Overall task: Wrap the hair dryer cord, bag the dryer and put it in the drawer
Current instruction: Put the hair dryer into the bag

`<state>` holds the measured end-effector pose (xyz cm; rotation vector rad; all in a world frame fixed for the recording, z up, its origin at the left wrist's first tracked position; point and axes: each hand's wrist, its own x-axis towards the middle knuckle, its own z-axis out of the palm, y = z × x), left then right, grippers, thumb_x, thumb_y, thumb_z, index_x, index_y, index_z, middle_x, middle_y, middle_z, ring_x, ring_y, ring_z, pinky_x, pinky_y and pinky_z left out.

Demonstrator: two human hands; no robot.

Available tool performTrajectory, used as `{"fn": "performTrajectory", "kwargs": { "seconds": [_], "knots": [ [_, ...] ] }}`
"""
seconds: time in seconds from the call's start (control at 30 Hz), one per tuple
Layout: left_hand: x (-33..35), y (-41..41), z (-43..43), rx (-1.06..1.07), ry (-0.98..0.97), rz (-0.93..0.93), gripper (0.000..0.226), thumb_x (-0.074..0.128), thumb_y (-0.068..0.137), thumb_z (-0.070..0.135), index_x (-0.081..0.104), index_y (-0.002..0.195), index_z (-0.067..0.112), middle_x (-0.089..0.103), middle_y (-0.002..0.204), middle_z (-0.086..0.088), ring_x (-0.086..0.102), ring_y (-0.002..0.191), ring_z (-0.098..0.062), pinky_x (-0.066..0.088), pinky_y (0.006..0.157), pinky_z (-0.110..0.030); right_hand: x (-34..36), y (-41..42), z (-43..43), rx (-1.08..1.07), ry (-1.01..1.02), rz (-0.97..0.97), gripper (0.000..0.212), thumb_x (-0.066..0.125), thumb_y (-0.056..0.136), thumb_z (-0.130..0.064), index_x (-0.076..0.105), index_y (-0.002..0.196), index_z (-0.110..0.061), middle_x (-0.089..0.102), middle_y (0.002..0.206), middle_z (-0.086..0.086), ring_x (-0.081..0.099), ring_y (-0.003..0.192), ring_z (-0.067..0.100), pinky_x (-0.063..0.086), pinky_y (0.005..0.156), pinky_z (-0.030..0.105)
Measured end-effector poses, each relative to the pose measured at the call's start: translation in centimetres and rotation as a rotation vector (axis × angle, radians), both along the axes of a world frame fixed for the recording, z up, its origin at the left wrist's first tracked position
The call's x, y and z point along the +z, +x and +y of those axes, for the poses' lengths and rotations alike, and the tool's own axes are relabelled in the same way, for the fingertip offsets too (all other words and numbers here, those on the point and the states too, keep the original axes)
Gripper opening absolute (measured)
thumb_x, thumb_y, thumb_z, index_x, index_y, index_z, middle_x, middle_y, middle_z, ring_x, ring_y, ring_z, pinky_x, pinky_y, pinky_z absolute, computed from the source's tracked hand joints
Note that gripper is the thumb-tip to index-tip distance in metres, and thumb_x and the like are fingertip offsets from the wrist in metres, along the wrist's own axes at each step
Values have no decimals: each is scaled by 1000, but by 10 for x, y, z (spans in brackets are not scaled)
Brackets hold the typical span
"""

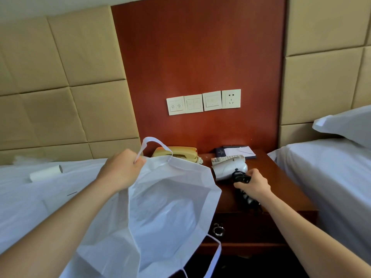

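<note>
The left hand [120,169] is clenched on the rim of a white bag [166,207], pinching it just where one loop handle [152,144] rises, and lifts that edge so the mouth gapes wide toward the camera. The bag hangs below and to the right of this hand, its far rim reaching across toward the other hand; a second handle [215,255] droops at the bottom edge.

The right hand [253,184] rests on the tabletop [281,177], closed around the dark handle of the hair dryer [228,169]. The dryer's white body lies on its side just beyond and to the left of the knuckles, its wide nozzle end pointing toward the bag. The black cord [248,199] is bunched in loops under and behind this hand, at the wrist side; how tightly it is wound cannot be told.

Beyond the left hand's fingers, past the bag rim, sits a yellow telephone [180,152]. Beyond the right hand lie a notepad [239,151] and a dark folder [219,151]. Below the right forearm, the drawer [251,227] front is closed, its metal pull [218,230] just beside the bag. A bed [30,197] stretches under the left forearm with a paper roll [46,173] on it; another bed [331,177] lies right of the right arm.
</note>
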<state>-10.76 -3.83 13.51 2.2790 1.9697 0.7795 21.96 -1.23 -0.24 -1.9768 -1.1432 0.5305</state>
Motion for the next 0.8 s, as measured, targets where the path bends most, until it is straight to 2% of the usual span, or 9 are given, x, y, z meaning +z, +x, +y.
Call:
{"fn": "performTrajectory", "kwargs": {
  "seconds": [0.07,0.1,0.2,0.37,0.43,0.53,0.6,0.67,0.8],
  "knots": [
    [-4,0,2,10,36,-1,44,42,96,24,24,56,17,27,54,-2,25,56,-25,20,56,-32,-6,2,-1,3,58,162,59,80,66,-36,46,111,-17,65,101,9,66,89,32,55,80,44],
    [-5,-1,4,11,55,-8,43,41,95,23,24,56,16,28,54,-3,26,56,-25,20,56,-32,-7,1,-4,8,101,272,57,81,66,-33,47,108,-17,65,97,10,67,83,32,57,73,44],
    [-9,1,5,19,99,-14,43,40,95,23,26,55,14,30,53,-4,29,56,-27,22,55,-32,-2,-7,-16,75,235,547,45,79,73,-20,50,105,-8,65,81,11,62,59,24,50,47,29],
    [-10,4,7,35,120,-25,43,39,95,19,27,55,12,31,53,-5,30,56,-29,22,54,-32,38,-31,-46,283,410,773,23,70,80,-10,54,97,-10,66,84,13,66,61,22,53,53,27],
    [-7,5,6,39,133,-40,44,39,96,19,27,54,12,31,53,-5,33,56,-37,24,54,-33,58,-42,-62,386,448,862,19,66,83,-4,55,98,-9,66,82,12,68,58,19,53,50,25],
    [3,4,3,72,166,-68,43,38,97,19,29,55,13,34,56,-10,38,62,-37,27,54,-33,84,-57,-88,499,412,872,22,64,83,-2,56,103,-8,67,80,12,68,57,18,53,49,23],
    [12,1,-1,88,205,-73,41,38,96,18,28,56,13,38,60,-21,43,70,-39,29,57,-34,95,-67,-104,565,355,837,21,66,81,-1,57,99,-9,68,74,11,67,55,19,53,49,24],
    [21,-4,-6,96,237,-69,40,37,95,16,29,57,11,41,63,-24,47,77,-43,32,59,-35,100,-80,-118,596,282,809,21,68,79,-2,58,95,-10,69,71,11,67,53,20,53,48,24],
    [36,-16,-20,137,276,-28,35,38,98,21,42,67,6,51,78,-20,51,92,-42,42,68,-40,103,-111,-138,655,162,797,30,71,77,-5,57,103,-9,66,87,18,66,55,21,55,53,27]
  ]
}}
